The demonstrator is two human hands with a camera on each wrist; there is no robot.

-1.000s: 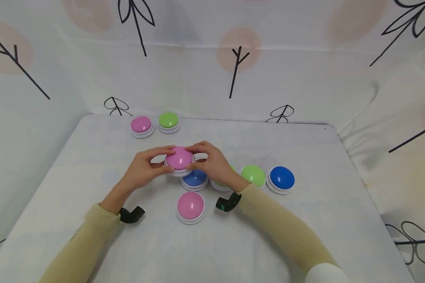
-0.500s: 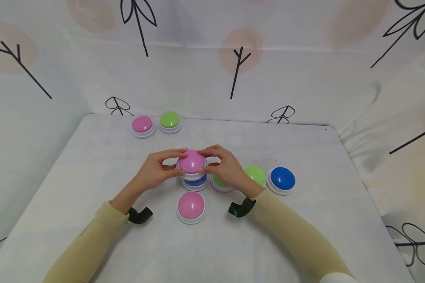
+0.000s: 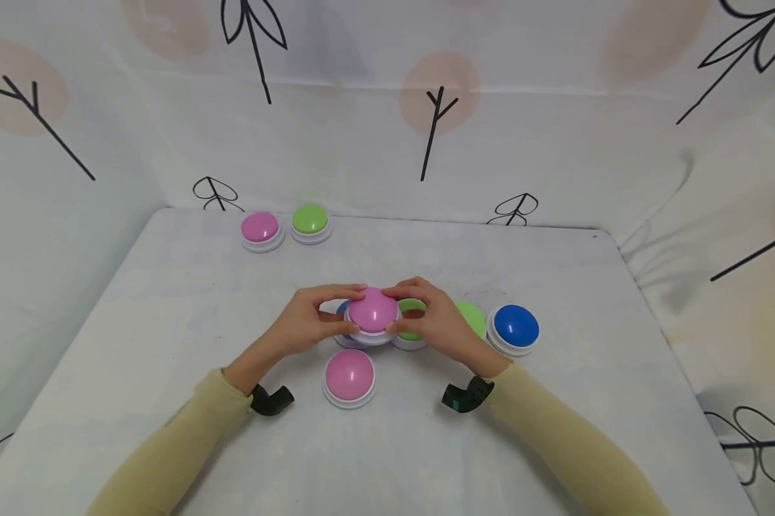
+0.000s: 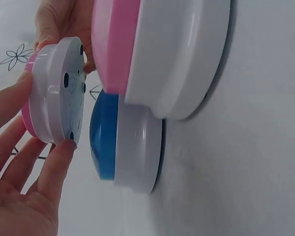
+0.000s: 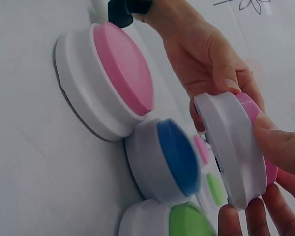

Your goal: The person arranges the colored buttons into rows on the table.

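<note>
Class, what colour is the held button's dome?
The dome is pink, seen best in the head view.

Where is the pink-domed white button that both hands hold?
In the head view, the pink-domed button is raised near centre, between left hand and right hand, partly hiding a blue-domed white button.

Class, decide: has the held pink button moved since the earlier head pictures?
Yes: the held button shifted rightward and lower in view, against the far green button.

The held pink button (image 3: 373, 310) looks like smooth, glossy plastic, white base (image 5: 233, 147) included; the blue button (image 3: 516, 325) at right shines too. The surface (image 3: 400, 459) is smooth and dull, the sleeves (image 3: 171, 444) matt cloth, the far backdrop (image 3: 336, 136) lightly creased.
</note>
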